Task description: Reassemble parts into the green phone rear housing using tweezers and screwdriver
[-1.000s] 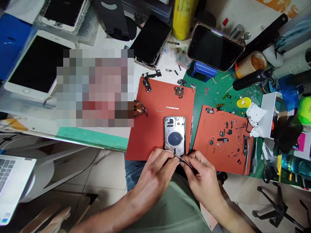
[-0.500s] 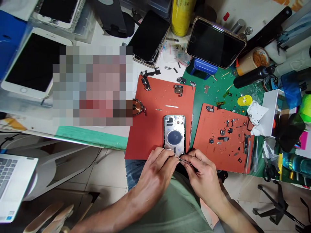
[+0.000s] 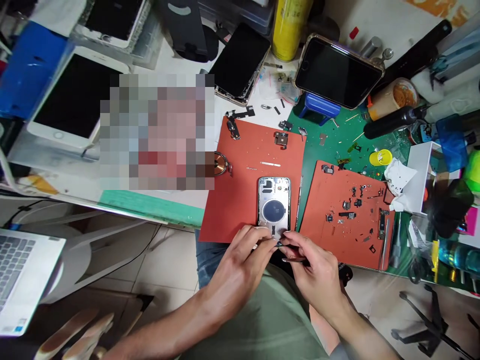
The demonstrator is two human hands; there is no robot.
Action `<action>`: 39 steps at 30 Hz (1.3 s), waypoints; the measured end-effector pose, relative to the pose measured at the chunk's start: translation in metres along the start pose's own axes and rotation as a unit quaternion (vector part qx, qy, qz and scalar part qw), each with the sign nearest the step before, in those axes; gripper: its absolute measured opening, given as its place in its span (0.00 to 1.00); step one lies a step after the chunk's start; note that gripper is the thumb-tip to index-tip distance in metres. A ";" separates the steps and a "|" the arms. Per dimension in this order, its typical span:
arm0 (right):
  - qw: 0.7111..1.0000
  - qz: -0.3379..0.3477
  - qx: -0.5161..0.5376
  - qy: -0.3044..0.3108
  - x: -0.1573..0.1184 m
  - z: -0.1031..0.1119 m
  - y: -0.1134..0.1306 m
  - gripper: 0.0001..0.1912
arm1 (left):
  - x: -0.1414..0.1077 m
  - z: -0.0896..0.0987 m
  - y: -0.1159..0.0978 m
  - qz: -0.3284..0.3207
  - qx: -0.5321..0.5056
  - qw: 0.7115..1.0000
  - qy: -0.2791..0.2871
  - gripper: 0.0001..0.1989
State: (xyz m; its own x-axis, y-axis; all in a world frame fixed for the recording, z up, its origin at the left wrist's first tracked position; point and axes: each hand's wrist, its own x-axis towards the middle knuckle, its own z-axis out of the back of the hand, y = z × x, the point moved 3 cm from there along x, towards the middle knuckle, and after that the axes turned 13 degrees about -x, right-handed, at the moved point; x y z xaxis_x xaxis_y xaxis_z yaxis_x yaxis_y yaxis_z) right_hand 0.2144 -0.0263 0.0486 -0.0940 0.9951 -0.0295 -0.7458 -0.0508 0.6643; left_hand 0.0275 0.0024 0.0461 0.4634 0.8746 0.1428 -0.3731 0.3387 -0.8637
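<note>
Dark tiny part point(image 3: 279, 244) sits pinched in my left hand point(image 3: 240, 265); right hand point(image 3: 318, 266) grips a slim metal tool point(image 3: 294, 260). Silver phone housing with round dark pad point(image 3: 274, 210) lies just beyond, on the left red mat point(image 3: 234, 200). Slack pinch could drop the part lapward; sweeping right could scatter loose black components point(image 3: 348, 215).

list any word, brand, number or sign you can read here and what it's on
No text can be read with certainty.
Yellow can: dark printing, too blurred to read.
Laptop: key legends too small to read.
Blue sticker on the laptop: too small to read.
Phone housing near the hands: small marks, none legible.
Orange patterned sheet at the top right: no readable words.
</note>
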 end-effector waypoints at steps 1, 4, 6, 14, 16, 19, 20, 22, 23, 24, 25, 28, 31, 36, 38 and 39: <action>1.000 0.000 0.002 0.003 0.000 0.000 0.000 0.29 | 0.000 0.000 0.000 0.000 -0.001 1.000 0.003 0.10; 1.000 0.000 0.006 0.010 -0.001 -0.001 -0.001 0.30 | 0.000 -0.001 0.001 0.003 -0.004 1.000 0.014 0.10; 1.000 -0.001 0.011 0.012 0.000 -0.001 -0.002 0.30 | 0.000 -0.001 0.001 0.005 -0.005 1.000 0.022 0.12; 0.999 0.018 -0.018 0.030 0.005 0.002 -0.002 0.31 | 0.003 -0.001 -0.001 0.001 -0.003 0.999 0.038 0.12; 0.998 0.031 -0.036 0.036 0.006 0.003 -0.002 0.32 | 0.003 -0.001 -0.001 0.000 -0.009 1.000 0.028 0.13; 0.997 0.047 -0.049 0.048 0.006 0.004 -0.004 0.32 | 0.003 -0.001 -0.001 0.006 -0.026 0.999 0.026 0.14; 0.996 0.050 -0.050 0.052 0.006 0.004 -0.004 0.33 | 0.003 -0.001 0.000 0.008 -0.031 0.999 0.026 0.15; 0.996 0.053 -0.049 0.059 0.006 0.004 -0.006 0.34 | 0.004 -0.001 0.000 0.007 -0.034 0.999 0.023 0.15; 0.995 0.053 -0.049 0.063 0.007 0.004 -0.007 0.34 | 0.004 -0.001 0.000 0.004 -0.034 0.999 0.021 0.15; 0.995 0.052 -0.049 0.067 0.007 0.004 -0.007 0.35 | 0.004 -0.001 0.000 0.003 -0.035 0.999 0.020 0.15; 0.995 0.052 -0.048 0.070 0.007 0.004 -0.007 0.35 | 0.004 -0.001 0.001 0.003 -0.037 0.999 0.019 0.15; 0.994 0.056 -0.045 0.077 0.008 0.005 -0.007 0.37 | 0.003 -0.001 0.002 0.006 -0.043 0.999 0.021 0.15; 0.994 0.061 -0.044 0.084 0.008 0.005 -0.008 0.39 | 0.003 -0.001 0.001 0.003 -0.046 0.999 0.014 0.15; 0.992 0.064 -0.038 0.099 0.007 0.004 -0.010 0.41 | 0.005 0.001 0.001 0.008 -0.054 0.998 0.008 0.14; 0.992 0.064 -0.033 0.105 0.007 0.004 -0.011 0.42 | 0.006 0.001 0.001 0.012 -0.052 0.998 0.011 0.14; 0.992 0.064 -0.030 0.108 0.007 0.004 -0.011 0.42 | 0.006 0.002 0.001 0.015 -0.053 0.998 0.012 0.14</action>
State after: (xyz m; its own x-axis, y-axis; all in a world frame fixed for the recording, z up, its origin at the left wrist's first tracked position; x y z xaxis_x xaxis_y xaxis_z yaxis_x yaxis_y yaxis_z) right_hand 0.2247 -0.0187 0.0434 -0.3251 0.9390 -0.1121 -0.7554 -0.1865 0.6281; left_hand 0.0285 0.0083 0.0469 0.4736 0.8743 0.1061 -0.3007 0.2737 -0.9136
